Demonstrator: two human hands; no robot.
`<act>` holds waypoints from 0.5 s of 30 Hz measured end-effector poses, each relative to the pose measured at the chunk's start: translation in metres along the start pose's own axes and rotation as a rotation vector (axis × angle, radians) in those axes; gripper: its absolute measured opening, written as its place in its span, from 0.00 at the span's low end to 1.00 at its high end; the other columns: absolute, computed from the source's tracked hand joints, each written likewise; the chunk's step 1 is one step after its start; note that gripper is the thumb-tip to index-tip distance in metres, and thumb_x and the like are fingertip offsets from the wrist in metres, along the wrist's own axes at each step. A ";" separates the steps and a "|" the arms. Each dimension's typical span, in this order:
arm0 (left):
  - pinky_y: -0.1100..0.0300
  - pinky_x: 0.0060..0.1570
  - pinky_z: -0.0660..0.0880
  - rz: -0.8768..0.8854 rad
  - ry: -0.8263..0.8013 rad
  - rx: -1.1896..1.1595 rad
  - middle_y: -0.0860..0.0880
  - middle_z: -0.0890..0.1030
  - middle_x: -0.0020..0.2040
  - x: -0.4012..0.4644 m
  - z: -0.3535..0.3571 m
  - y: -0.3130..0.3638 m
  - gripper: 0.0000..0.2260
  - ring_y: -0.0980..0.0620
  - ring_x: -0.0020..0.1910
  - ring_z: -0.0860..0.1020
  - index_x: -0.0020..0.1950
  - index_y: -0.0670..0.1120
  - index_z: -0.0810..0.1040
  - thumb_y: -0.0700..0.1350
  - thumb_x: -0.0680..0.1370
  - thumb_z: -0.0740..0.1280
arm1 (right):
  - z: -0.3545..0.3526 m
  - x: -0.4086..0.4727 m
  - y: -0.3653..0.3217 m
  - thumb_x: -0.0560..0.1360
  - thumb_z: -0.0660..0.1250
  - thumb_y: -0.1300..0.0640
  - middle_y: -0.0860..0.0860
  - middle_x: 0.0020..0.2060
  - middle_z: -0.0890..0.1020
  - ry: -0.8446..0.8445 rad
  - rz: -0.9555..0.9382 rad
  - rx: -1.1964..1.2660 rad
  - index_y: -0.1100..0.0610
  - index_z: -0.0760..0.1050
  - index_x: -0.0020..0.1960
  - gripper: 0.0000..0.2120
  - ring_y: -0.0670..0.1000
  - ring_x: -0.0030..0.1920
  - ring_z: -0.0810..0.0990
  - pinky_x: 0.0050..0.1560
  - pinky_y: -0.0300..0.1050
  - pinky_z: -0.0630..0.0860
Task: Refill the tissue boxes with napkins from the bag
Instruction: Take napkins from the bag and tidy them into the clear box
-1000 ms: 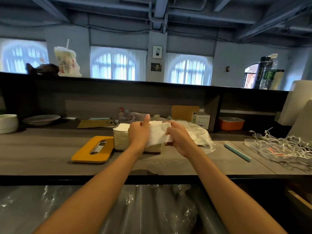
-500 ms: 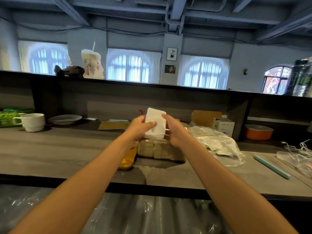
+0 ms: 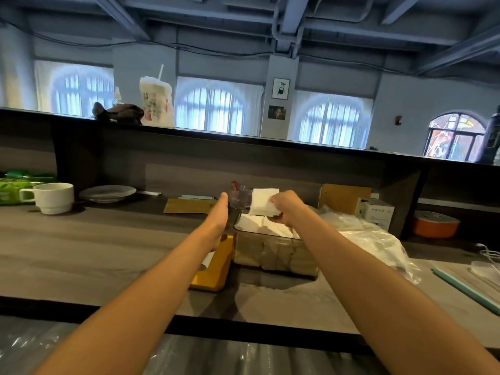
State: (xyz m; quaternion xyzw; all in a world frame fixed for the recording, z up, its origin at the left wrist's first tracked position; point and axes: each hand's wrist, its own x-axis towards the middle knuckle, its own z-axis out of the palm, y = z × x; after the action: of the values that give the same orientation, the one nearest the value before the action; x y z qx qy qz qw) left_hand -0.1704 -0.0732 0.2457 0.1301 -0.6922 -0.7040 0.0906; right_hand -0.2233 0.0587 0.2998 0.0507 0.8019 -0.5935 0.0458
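Grey-wood desk (image 3: 81,253) under a dark raised ledge, arched windows and a beamed ceiling way behind. Sitting mid-desk: clear tissue box (image 3: 273,253), lid off, packed with napkins (image 3: 251,224) right up to the rim. Yellow lid (image 3: 213,269) lying flat just left of the box, partly hidden under the left forearm. Right hand (image 3: 288,209) hovering over the back of the box, fingers curled round a small folded wad of white napkins (image 3: 263,204), held tilted up above the ones already inside. Left hand (image 3: 220,215) just off the box's left edge, thumb sticking up; can't really tell what the other fingers are doing from this angle, so no call on whether gripping anything. Crumpled clear plastic bag (image 3: 373,239) slumped right of the box, touching or nearly so. Further back along the wall: white mug (image 3: 52,197) and a plate (image 3: 108,192) off to the left, green packet (image 3: 10,189) at the far left edge, flat brown envelope (image 3: 189,205), small white carton (image 3: 374,212) in front of a cork-coloured board (image 3: 343,194), orange container (image 3: 435,227) tucked in the shelf nook on the right. Teal strip (image 3: 465,289) lying diagonally near the right edge. Up on the ledge, a bagged drink with a straw (image 3: 157,101) next to something dark and lumpy.
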 end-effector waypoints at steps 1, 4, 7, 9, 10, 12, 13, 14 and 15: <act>0.45 0.74 0.56 -0.017 -0.015 -0.015 0.45 0.61 0.79 0.000 0.001 -0.002 0.30 0.42 0.78 0.59 0.80 0.46 0.59 0.62 0.84 0.47 | 0.006 0.001 0.001 0.82 0.60 0.64 0.57 0.47 0.73 -0.020 0.020 -0.004 0.63 0.69 0.66 0.13 0.56 0.51 0.75 0.37 0.43 0.78; 0.44 0.76 0.53 -0.029 -0.052 -0.038 0.46 0.60 0.80 0.003 0.004 -0.004 0.31 0.44 0.78 0.57 0.80 0.45 0.57 0.63 0.83 0.46 | 0.027 0.010 0.008 0.82 0.61 0.63 0.57 0.54 0.76 -0.042 -0.031 -0.168 0.65 0.69 0.68 0.16 0.55 0.53 0.78 0.40 0.43 0.82; 0.44 0.76 0.52 -0.055 -0.080 -0.024 0.44 0.60 0.80 0.007 0.003 -0.003 0.33 0.43 0.79 0.57 0.81 0.45 0.56 0.65 0.83 0.45 | 0.039 0.014 0.018 0.81 0.63 0.60 0.59 0.59 0.77 0.063 -0.154 -0.491 0.64 0.72 0.66 0.15 0.56 0.57 0.79 0.57 0.46 0.80; 0.44 0.76 0.51 -0.060 -0.095 -0.009 0.43 0.59 0.80 0.006 0.002 -0.003 0.33 0.42 0.79 0.56 0.81 0.45 0.56 0.65 0.83 0.45 | 0.040 0.018 0.023 0.81 0.64 0.59 0.58 0.58 0.79 0.078 -0.250 -0.597 0.63 0.74 0.65 0.15 0.56 0.55 0.80 0.55 0.44 0.79; 0.44 0.76 0.52 -0.051 -0.094 0.000 0.43 0.60 0.80 0.006 0.002 -0.003 0.33 0.41 0.79 0.56 0.81 0.45 0.56 0.65 0.83 0.45 | 0.040 0.016 0.025 0.81 0.64 0.58 0.58 0.56 0.79 0.098 -0.286 -0.601 0.63 0.74 0.65 0.14 0.55 0.54 0.80 0.51 0.42 0.79; 0.44 0.75 0.54 -0.029 -0.081 0.024 0.43 0.61 0.79 0.006 0.002 -0.004 0.32 0.41 0.78 0.58 0.80 0.45 0.58 0.64 0.83 0.45 | 0.038 0.013 0.024 0.80 0.65 0.57 0.57 0.54 0.81 0.151 -0.376 -0.668 0.62 0.75 0.63 0.14 0.54 0.50 0.81 0.46 0.41 0.77; 0.44 0.75 0.54 -0.019 -0.072 0.033 0.43 0.62 0.79 0.006 0.003 -0.004 0.32 0.41 0.78 0.59 0.80 0.44 0.58 0.64 0.83 0.45 | 0.037 0.012 0.024 0.80 0.64 0.56 0.56 0.53 0.81 0.174 -0.418 -0.701 0.61 0.76 0.62 0.13 0.54 0.49 0.81 0.46 0.42 0.76; 0.44 0.75 0.55 -0.013 -0.062 0.037 0.43 0.62 0.78 0.006 0.003 -0.004 0.32 0.41 0.78 0.59 0.80 0.45 0.59 0.64 0.83 0.45 | 0.036 0.010 0.022 0.81 0.64 0.56 0.56 0.51 0.81 0.183 -0.441 -0.699 0.61 0.77 0.61 0.13 0.53 0.48 0.80 0.47 0.43 0.77; 0.44 0.75 0.54 -0.014 -0.055 0.036 0.43 0.63 0.78 0.005 0.003 -0.004 0.32 0.41 0.78 0.59 0.80 0.45 0.59 0.64 0.83 0.45 | 0.034 0.010 0.021 0.81 0.63 0.57 0.56 0.50 0.80 0.178 -0.455 -0.702 0.62 0.78 0.60 0.12 0.53 0.47 0.79 0.48 0.43 0.77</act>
State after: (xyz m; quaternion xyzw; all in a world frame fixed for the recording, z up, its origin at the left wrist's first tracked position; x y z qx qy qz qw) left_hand -0.1760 -0.0719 0.2412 0.1169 -0.7063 -0.6952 0.0642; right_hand -0.2299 0.0326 0.2692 -0.0953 0.9468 -0.2728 -0.1414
